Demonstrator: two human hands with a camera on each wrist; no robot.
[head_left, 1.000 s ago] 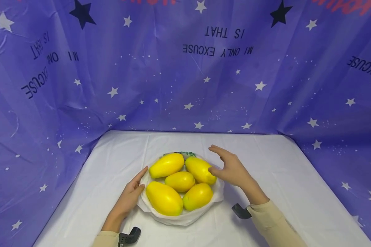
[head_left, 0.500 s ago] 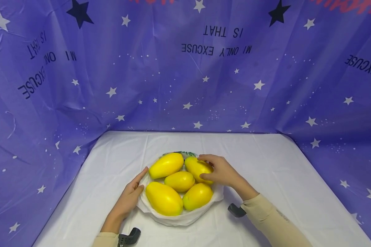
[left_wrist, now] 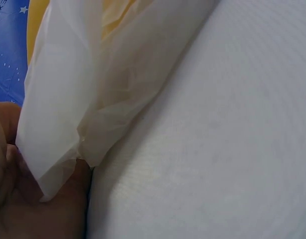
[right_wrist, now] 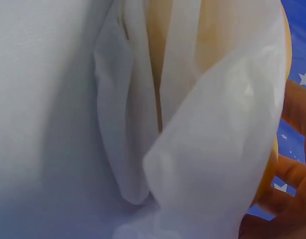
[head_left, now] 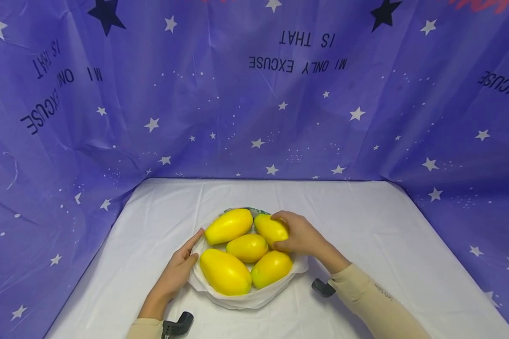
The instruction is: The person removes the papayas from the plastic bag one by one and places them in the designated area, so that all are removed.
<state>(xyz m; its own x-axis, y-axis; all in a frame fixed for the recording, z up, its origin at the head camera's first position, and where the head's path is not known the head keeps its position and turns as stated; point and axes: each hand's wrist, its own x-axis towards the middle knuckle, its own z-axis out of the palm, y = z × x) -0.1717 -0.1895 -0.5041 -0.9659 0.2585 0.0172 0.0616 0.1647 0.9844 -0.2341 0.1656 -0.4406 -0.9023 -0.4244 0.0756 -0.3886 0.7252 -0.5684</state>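
Several smooth yellow mangoes lie in a white plastic bag [head_left: 254,301], spread wide with its mouth facing up. My right hand [head_left: 303,235] grips the upper right mango [head_left: 270,228], thumb on the near side and fingers over the far side, covering its right end. At the bag's left edge my left hand [head_left: 178,270] holds the rim, with the thumb over it and the index finger along the outside. In the left wrist view, thin plastic [left_wrist: 63,99] falls between that hand's thumb and fingers. Loose bag folds [right_wrist: 213,129] hide most of the fruit in the right wrist view.
The bag stands on a white cloth-covered table [head_left: 365,212]. Purple star-printed curtains [head_left: 254,94] enclose the back and both sides. Other mangoes, such as the large lower left mango [head_left: 225,273] and the small middle mango [head_left: 247,248], lie close beside the gripped one.
My right hand has come in from the right and down onto the upper right mango, and its fingers have closed round it. My left hand has stayed at the bag's edge.
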